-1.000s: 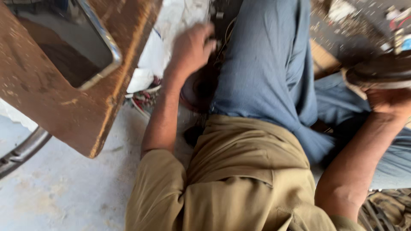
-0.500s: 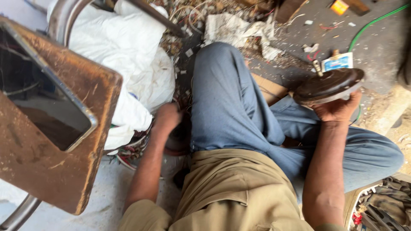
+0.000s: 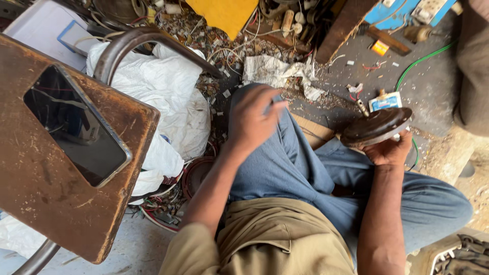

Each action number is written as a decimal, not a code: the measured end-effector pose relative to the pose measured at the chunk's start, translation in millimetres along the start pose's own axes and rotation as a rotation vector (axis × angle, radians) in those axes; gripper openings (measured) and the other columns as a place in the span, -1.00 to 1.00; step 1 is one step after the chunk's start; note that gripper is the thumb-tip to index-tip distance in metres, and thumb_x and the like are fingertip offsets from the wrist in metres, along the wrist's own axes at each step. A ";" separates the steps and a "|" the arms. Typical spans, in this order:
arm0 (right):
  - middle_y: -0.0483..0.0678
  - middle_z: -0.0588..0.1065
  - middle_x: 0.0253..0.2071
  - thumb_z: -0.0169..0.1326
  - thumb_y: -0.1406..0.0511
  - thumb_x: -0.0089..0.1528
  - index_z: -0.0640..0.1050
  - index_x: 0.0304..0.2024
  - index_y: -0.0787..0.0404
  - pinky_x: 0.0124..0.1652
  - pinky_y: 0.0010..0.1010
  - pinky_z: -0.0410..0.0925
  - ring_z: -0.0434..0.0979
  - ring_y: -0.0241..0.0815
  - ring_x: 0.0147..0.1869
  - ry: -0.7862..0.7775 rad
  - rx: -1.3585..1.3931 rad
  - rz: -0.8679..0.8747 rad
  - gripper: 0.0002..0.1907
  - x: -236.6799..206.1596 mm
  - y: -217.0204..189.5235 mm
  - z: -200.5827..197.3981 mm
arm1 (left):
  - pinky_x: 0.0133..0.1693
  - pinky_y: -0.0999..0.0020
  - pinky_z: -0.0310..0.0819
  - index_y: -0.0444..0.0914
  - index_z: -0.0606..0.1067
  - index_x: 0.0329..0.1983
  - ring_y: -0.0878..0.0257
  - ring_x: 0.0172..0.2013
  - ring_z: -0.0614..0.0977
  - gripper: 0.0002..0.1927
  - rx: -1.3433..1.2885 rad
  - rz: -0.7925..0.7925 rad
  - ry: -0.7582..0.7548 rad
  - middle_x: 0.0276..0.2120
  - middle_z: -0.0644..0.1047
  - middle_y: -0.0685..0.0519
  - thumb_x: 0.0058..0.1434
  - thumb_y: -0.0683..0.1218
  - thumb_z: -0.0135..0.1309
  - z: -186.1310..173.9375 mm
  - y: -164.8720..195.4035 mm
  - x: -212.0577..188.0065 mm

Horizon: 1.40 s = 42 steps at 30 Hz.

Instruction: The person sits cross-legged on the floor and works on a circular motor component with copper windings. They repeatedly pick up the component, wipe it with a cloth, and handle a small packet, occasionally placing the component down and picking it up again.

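The right hand (image 3: 389, 150), at the right of the frame, grips a dark round disc (image 3: 376, 126) from below, while the blurred left hand (image 3: 253, 118), centre frame above the knee, fingers curled, possibly pinching something small, seems about to work on the disc, needing steady aim.

The round disc (image 3: 376, 127) is dark brown, the trousers (image 3: 300, 168) faded blue, the shirt (image 3: 270, 239) khaki, the sack (image 3: 168, 102) white, and the wooden board (image 3: 56, 203) rust-brown.

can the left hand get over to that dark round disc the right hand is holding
Probably yes. The left hand hovers above the knee, the disc sits in the right hand, nothing between them.
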State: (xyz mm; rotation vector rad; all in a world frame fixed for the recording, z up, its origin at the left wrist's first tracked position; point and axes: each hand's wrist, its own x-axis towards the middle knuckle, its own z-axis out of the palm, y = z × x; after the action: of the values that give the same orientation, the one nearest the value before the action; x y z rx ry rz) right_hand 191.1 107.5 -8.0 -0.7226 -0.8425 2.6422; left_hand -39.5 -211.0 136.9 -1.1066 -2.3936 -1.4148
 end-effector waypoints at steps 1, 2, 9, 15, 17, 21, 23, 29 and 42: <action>0.02 0.47 0.31 0.15 -0.12 0.05 0.44 0.36 0.09 0.15 0.25 0.34 0.46 0.15 0.33 -0.005 0.006 0.007 -0.12 0.6 0.2 0.3 | 0.00 0.28 0.65 -0.25 0.57 0.00 0.12 -0.05 0.72 -0.74 -0.145 -0.005 -0.039 -0.06 0.63 -0.02 0.29 -0.09 0.27 15.4 9.8 19.3; 0.02 0.46 0.33 0.16 -0.11 0.07 0.43 0.38 0.10 0.22 0.21 0.32 0.45 0.14 0.36 0.008 0.013 -0.010 -0.12 1.0 0.1 0.2 | -0.01 0.26 0.65 -0.26 0.56 0.02 0.13 -0.06 0.72 -0.72 -0.288 -0.009 -0.077 -0.06 0.64 -0.01 0.28 -0.08 0.25 30.8 15.9 38.4; 0.02 0.47 0.31 0.19 -0.06 0.03 0.44 0.34 0.12 0.29 0.17 0.32 0.45 0.12 0.36 0.085 0.031 0.009 -0.13 8.6 -3.8 -0.8 | -0.16 0.16 0.54 -0.24 0.53 -0.21 0.09 -0.21 0.69 -0.72 -0.016 0.087 -0.276 -0.23 0.65 -0.03 0.21 0.05 0.23 143.6 -26.3 120.0; 0.01 0.49 0.26 0.22 -0.03 0.02 0.46 0.30 0.12 0.25 0.16 0.33 0.47 0.11 0.32 0.125 0.027 -0.008 -0.17 12.6 -6.5 -4.6 | -0.10 0.09 0.53 -0.28 0.56 -0.18 0.00 -0.13 0.65 -0.63 0.337 0.071 -0.902 -0.19 0.62 -0.10 0.08 0.04 0.34 230.0 -72.7 54.2; 0.01 0.49 0.25 0.25 -0.01 0.03 0.46 0.31 0.14 0.27 0.14 0.34 0.47 0.10 0.32 0.111 0.047 -0.013 -0.17 12.5 -7.7 -5.8 | -0.05 0.16 0.55 -0.27 0.60 -0.21 0.07 -0.07 0.65 -0.61 0.519 0.157 -1.194 -0.15 0.63 -0.06 -0.05 0.01 0.41 249.4 -75.2 39.2; 0.01 0.50 0.25 0.30 0.00 0.02 0.47 0.30 0.15 0.30 0.10 0.34 0.49 0.08 0.32 0.094 0.087 0.011 -0.17 13.5 -7.9 -4.9 | -0.12 0.11 0.60 -0.29 0.58 -0.15 0.07 -0.12 0.68 -0.62 0.395 0.134 -1.130 -0.16 0.64 -0.07 0.09 0.04 0.35 265.4 -72.8 41.0; 0.00 0.50 0.25 0.30 0.01 0.02 0.48 0.30 0.15 0.32 0.07 0.34 0.49 0.07 0.33 0.094 0.082 -0.005 -0.17 13.5 -7.2 -3.7 | -0.15 0.13 0.61 -0.30 0.56 -0.13 0.09 -0.14 0.68 -0.59 0.395 0.113 -1.137 -0.18 0.64 -0.06 0.10 0.06 0.35 265.3 -71.4 48.6; 0.01 0.50 0.27 0.28 -0.01 0.06 0.48 0.30 0.18 0.35 0.04 0.32 0.48 0.07 0.34 0.100 0.074 -0.031 -0.19 10.7 -5.5 -2.4 | -0.08 0.12 0.57 -0.25 0.60 -0.13 0.16 -0.11 0.68 -0.66 0.463 0.075 -1.105 -0.15 0.66 0.00 0.09 0.00 0.34 256.7 -67.3 52.3; 0.01 0.45 0.33 0.28 -0.09 0.12 0.40 0.45 0.12 0.39 0.09 0.31 0.44 0.07 0.42 0.001 -0.011 -0.049 -0.08 1.1 -3.0 15.5 | -0.09 0.05 0.59 -0.19 0.68 -0.26 0.06 -0.06 0.68 -0.82 0.455 0.137 -1.024 -0.13 0.67 -0.04 0.06 -0.08 0.30 254.9 -75.2 40.9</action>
State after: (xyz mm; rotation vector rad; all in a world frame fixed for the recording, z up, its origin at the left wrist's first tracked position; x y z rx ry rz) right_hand 182.2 103.2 4.4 -0.6966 -0.8643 2.5963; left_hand -60.0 -5.4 -35.1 -2.1075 -2.8817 -0.1559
